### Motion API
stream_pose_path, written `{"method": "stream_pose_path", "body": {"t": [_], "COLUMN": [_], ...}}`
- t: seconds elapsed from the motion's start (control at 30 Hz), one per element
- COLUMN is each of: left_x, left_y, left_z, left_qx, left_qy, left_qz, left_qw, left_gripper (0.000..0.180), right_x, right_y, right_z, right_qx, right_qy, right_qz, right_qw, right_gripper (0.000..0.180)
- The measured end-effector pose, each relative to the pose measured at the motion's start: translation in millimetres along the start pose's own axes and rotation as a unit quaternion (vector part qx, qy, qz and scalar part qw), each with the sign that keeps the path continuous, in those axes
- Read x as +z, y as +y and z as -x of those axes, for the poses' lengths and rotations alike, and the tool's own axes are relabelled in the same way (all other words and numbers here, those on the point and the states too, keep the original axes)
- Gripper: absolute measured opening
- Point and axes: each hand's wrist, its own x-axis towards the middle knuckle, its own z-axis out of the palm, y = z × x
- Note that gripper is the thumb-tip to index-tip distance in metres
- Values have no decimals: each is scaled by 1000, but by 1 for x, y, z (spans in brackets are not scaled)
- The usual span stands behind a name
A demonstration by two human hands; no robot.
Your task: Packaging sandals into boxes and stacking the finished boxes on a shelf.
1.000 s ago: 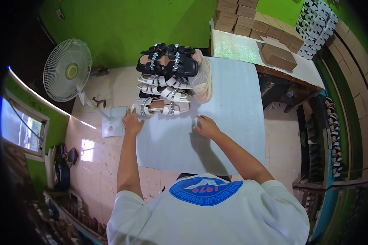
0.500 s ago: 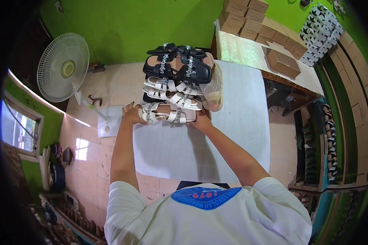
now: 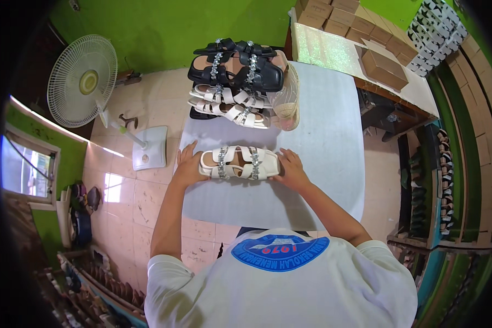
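Observation:
A pair of white sandals (image 3: pixel 238 163) with jewelled straps lies lengthwise between my hands, over the near part of the pale-covered table (image 3: pixel 328 180). My left hand (image 3: pixel 188 168) grips its left end, with some fingers stretched forward. At the right end my right hand (image 3: pixel 291 170) holds it, the fingertips also pointing away from me. Beyond them stands a stack of sandals: black sandals (image 3: pixel 268 76) with jewelled straps on top, white sandals (image 3: pixel 240 113) below. Whether the pair between my hands touches the cloth, I cannot tell.
A clear plastic container (image 3: pixel 285 106) with a yellowish rim stands right of the stack. To the left is a white standing fan (image 3: pixel 87 82). Cardboard boxes (image 3: pixel 385 68) sit on a side table at the back right. Shelves of footwear (image 3: pixel 445 180) line the right side.
The white sandals have come away from the front of the stack and toward me, between both hands. My view has shifted slightly, and the stack stays at the far part of the table.

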Motion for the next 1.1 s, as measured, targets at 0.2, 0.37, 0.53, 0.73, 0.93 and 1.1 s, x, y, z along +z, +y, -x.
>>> {"method": "stream_pose_path", "body": {"t": [0.2, 0.37, 0.53, 0.73, 0.93, 1.1], "left_x": [-10, -3, 0, 24, 58, 74], "left_y": [65, 122, 216, 354, 498, 582], "left_z": [-1, -21, -44, -50, -57, -69], "left_qx": [50, 120, 203, 289, 387, 431], "left_qy": [44, 76, 71, 77, 95, 122], "left_qz": [26, 47, 62, 81, 87, 86], "left_qw": [997, 989, 975, 951, 913, 890], "left_gripper": [78, 76, 76, 73, 72, 76], "right_x": [-40, -85, -138, -219, -305, -366], "right_y": [18, 47, 92, 161, 236, 265], "right_z": [47, 90, 152, 253, 350, 386], "right_qx": [46, 123, 179, 197, 191, 245], "right_qy": [10, 50, 115, 178, 216, 221], "right_qz": [-2, -21, -24, -36, 33, 34], "right_qw": [999, 991, 977, 964, 957, 943], "right_gripper": [78, 81, 83, 85, 83, 80]}}
